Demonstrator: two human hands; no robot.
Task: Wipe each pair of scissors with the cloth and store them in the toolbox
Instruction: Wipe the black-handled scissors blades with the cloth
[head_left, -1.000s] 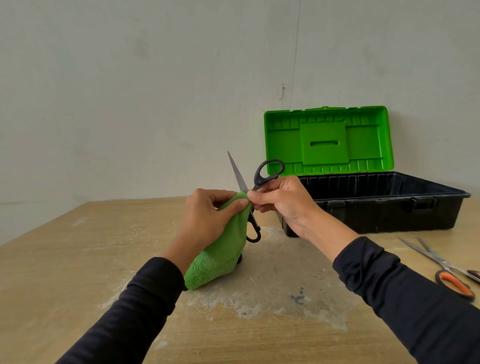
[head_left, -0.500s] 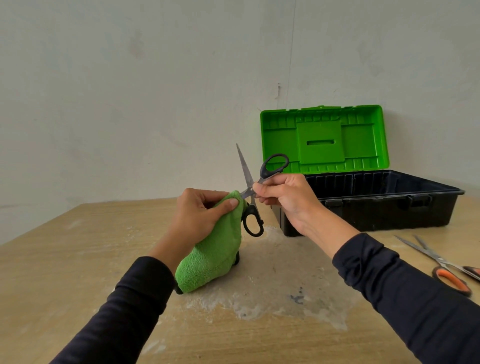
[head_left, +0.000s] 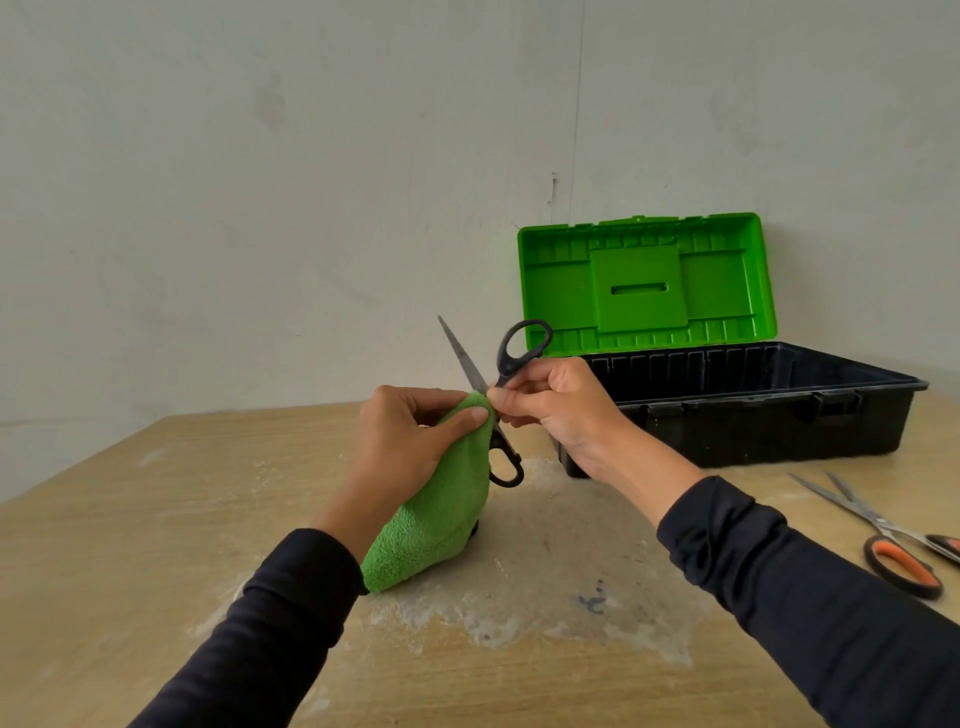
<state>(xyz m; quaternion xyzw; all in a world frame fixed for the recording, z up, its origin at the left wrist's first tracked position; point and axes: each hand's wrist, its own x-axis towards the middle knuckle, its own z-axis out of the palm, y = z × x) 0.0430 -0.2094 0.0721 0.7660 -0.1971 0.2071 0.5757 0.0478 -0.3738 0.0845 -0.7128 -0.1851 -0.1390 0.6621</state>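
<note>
While your right hand (head_left: 558, 402) pinches the black-handled steel scissors (head_left: 496, 387) near the pivot, thumb and fingers curled onto the upper handle shank, the scissors stand splayed in the air above the pale wooden table (head_left: 156, 519), between you and the box. One bare blade points up and away to the left, one black loop rises toward the right, and the second loop hangs down just below your fingers. Your left hand (head_left: 410, 441) grips the fluffy green cloth (head_left: 436, 509), its thumb and fingers pinching the top of the fabric round the other blade right at the pivot; that blade is hidden inside the cloth, so you cannot see how far it reaches.

What the next stroke turns on, as I judge it, is that wrapped blade's long axis: it seems to run down and toward you from the pivot, so slide the cloth along that line, away from the right hand.

The black plastic toolbox with its green lid (head_left: 753, 410) stands open behind and to the right, nearer your right hand. A second pair, orange-handled scissors (head_left: 898, 551), lies on the table at far right, apparently not yet stored
</note>
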